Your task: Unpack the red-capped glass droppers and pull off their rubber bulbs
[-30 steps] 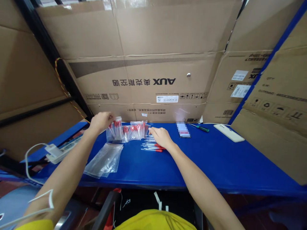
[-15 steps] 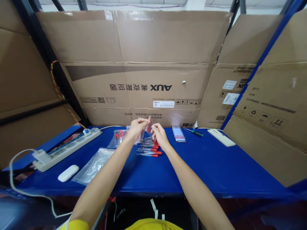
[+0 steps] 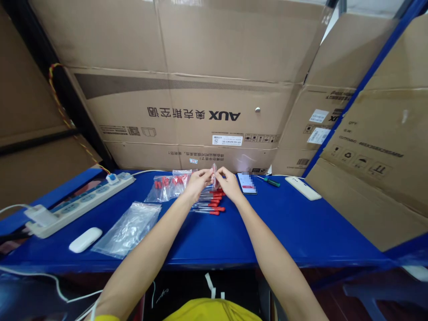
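My left hand (image 3: 199,182) and my right hand (image 3: 228,182) pinch a small clear zip bag (image 3: 214,174) between them, held up above the blue table. Something red shows through its plastic. Right below my hands lies a row of screwdrivers (image 3: 214,204) with red handles to the right and thin metal shafts to the left. Left of my left hand are two filled zip bags, one bag (image 3: 158,188) and another bag (image 3: 178,180), with red handles inside. Nearer to me, flat clear bags (image 3: 130,229) lie in a stack.
A phone (image 3: 247,183), a green-handled screwdriver (image 3: 269,181) and a white power bank-like block (image 3: 303,188) lie to the right. On the left are a power strip (image 3: 83,203) and a white rounded case (image 3: 85,240). Cardboard (image 3: 200,53) walls the back of the blue table (image 3: 287,236).
My hands have come closer together at the small bag, which is now upright between the fingertips of both. The camera view has tilted down a little.
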Demonstrator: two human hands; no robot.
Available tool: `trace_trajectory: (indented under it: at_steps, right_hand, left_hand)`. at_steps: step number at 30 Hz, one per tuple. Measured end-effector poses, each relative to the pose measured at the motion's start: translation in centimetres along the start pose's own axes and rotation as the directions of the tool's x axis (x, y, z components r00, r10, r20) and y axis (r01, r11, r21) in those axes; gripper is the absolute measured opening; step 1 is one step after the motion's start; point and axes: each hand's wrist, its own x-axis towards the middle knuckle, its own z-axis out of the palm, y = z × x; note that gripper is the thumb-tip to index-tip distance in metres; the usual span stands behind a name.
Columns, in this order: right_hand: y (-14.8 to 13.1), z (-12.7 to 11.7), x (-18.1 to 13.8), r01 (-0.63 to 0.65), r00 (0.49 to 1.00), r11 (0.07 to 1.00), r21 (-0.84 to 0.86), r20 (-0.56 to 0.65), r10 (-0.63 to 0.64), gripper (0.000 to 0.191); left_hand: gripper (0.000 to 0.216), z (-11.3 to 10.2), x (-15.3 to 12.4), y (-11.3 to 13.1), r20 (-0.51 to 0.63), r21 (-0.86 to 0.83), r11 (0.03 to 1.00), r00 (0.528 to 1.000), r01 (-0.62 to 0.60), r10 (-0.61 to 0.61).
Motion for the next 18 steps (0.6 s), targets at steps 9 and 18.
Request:
trace_trajectory:
  at_steps: [9, 18]
  right_hand:
    - [-0.3, -0.1, -0.1, 0.137, 0.986, 0.933, -0.333, -0.049, -0.162, 0.029]
    - [-0.2, 0.6, 0.3, 0.125, 0.974, 0.939, -0.321, -0.142, -0.178, 0.025]
  left_hand:
    - [0.035, 0.4, -0.1, -0.9, -0.032, 0.216, 0.969, 0.991, -0.124, 0.133]
    - [0.016, 0.4, 0.5, -2.5, -0.071, 0.494, 0.834, 0.945, -0.244, 0.319]
